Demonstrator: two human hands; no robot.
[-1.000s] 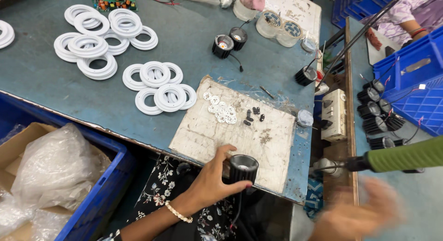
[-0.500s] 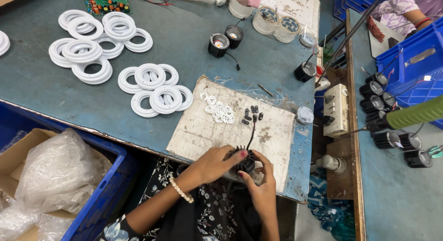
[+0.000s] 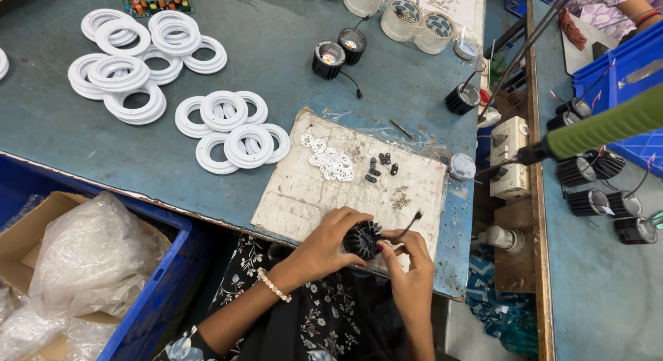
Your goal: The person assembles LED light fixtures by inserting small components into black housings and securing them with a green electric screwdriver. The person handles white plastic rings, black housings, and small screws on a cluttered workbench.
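**A:** Starting at the left, what did the left hand point(image 3: 324, 247) have?

**B:** Its fingers were curled closed around a black finned heat-sink housing point(image 3: 362, 239), a small round lamp body. The thumb pressed one side and the fingertips wrapped over the far side, holding it just above the near edge of the worn white work mat point(image 3: 304, 188).

**A:** And which way did the housing lie from the other hand?

**B:** Directly to the left of the right hand point(image 3: 409, 259), touching it. The right fingertips point(image 3: 391, 245) were pinched nearly shut against the housing's right rim, where a thin black wire point(image 3: 409, 223) ran up and to the right, away from both hands. I could not tell whether they gripped the wire itself or only the rim.

**A:** How was the housing turned?

**B:** Its round axis seemed tipped towards the person, with the fins fanning outward. Both hands met on it; the left carried it, the right worked at its edge.

**A:** What lay beyond the fingers?

**B:** Further out on the mat, small white washers point(image 3: 330, 162) and then a few black screws point(image 3: 380, 166), well apart from both hands. Stacks of white plastic rings point(image 3: 235, 129) sat far to the left on the blue-grey table point(image 3: 290, 78).
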